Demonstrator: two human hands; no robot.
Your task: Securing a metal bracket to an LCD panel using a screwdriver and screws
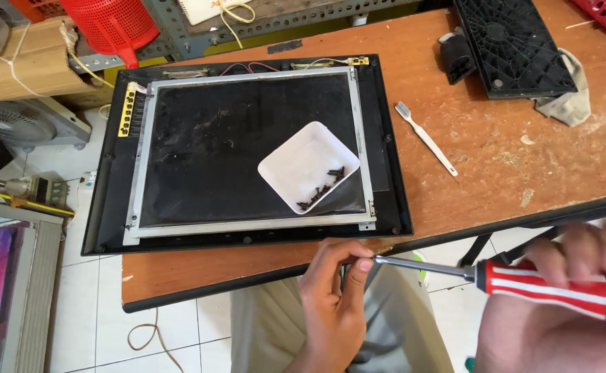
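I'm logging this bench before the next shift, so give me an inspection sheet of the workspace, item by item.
Surface: wooden table, worn and scuffed.
Job's things: opened monitor lying flat, back panel up; white dish on it holds dark screws.
Clutter: white toothbrush, black plastic cover, grey rag.
Hands: right hand grips a striped screwdriver; left hand pinches its tip at the table edge.
Cables: red and black wires at the monitor's top edge; loose cord on the floor.
Surroundings: tiled floor, fan, red basket.
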